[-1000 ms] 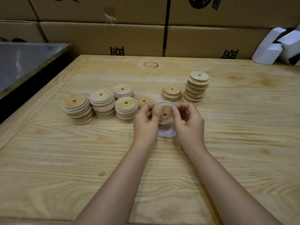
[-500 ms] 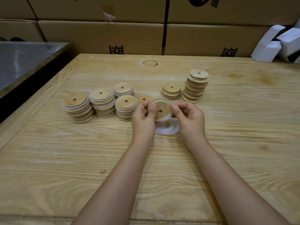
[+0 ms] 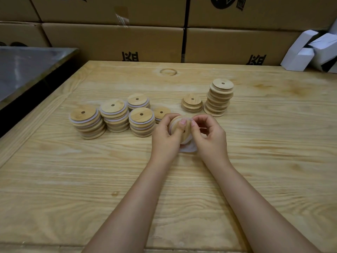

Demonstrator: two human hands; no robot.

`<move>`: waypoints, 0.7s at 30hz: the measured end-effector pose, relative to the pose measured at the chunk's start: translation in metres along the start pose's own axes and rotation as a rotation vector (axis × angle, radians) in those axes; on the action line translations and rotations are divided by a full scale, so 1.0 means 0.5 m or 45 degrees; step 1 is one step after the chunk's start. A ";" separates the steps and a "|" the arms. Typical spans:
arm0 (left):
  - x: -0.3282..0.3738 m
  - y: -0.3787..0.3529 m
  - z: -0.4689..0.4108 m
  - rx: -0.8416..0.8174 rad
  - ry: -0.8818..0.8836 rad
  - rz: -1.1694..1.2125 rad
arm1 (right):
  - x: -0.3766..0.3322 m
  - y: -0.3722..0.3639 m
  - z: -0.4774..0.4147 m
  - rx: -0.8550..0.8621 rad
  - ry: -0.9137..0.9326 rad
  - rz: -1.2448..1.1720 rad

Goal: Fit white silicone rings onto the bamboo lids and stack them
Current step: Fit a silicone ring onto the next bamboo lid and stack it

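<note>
Above the wooden table's (image 3: pixel 255 161) middle, the bamboo lid (image 3: pixel 177 127) now tilts steeper than a half-second earlier. The left hand (image 3: pixel 166 137) grips it while the right hand (image 3: pixel 209 136) pinches the white silicone ring (image 3: pixel 187 118) onto its rim. Seating looks nearly finished.

You have tilted the bamboo lid (image 3: pixel 175 126) off its flat-on view; your left hand (image 3: pixel 165 138) now lays its thumb across the face, and your right hand (image 3: pixel 212 138) pinches the white ring (image 3: pixel 189 136) at the upper rim.
</note>
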State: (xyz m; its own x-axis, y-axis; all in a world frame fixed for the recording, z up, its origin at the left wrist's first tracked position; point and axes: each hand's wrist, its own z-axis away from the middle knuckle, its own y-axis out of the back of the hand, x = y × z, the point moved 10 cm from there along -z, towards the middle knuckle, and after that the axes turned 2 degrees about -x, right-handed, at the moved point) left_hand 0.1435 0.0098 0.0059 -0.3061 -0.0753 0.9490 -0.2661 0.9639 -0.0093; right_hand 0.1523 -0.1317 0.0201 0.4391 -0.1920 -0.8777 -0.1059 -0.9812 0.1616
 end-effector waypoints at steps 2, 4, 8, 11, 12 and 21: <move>-0.003 0.006 0.000 0.026 0.010 0.019 | -0.003 0.000 0.001 0.014 0.013 0.040; -0.003 0.009 0.000 0.036 0.018 0.046 | 0.001 0.001 0.002 0.034 -0.013 0.032; -0.005 0.012 -0.001 0.059 0.017 0.091 | 0.010 0.007 0.003 0.079 -0.077 -0.086; -0.009 0.012 -0.001 0.074 0.022 0.136 | 0.013 0.012 0.005 0.114 -0.108 -0.157; -0.010 0.013 0.000 0.081 0.021 0.148 | 0.015 0.014 0.005 0.129 -0.125 -0.183; -0.023 0.025 0.000 0.148 0.078 0.316 | 0.030 -0.001 0.005 0.085 -0.242 -0.266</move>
State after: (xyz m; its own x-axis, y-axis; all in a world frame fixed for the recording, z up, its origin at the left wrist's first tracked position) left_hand 0.1436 0.0227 -0.0051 -0.3203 0.1788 0.9303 -0.2941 0.9147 -0.2770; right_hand 0.1566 -0.1341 0.0059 0.2833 0.0277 -0.9586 -0.0917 -0.9942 -0.0558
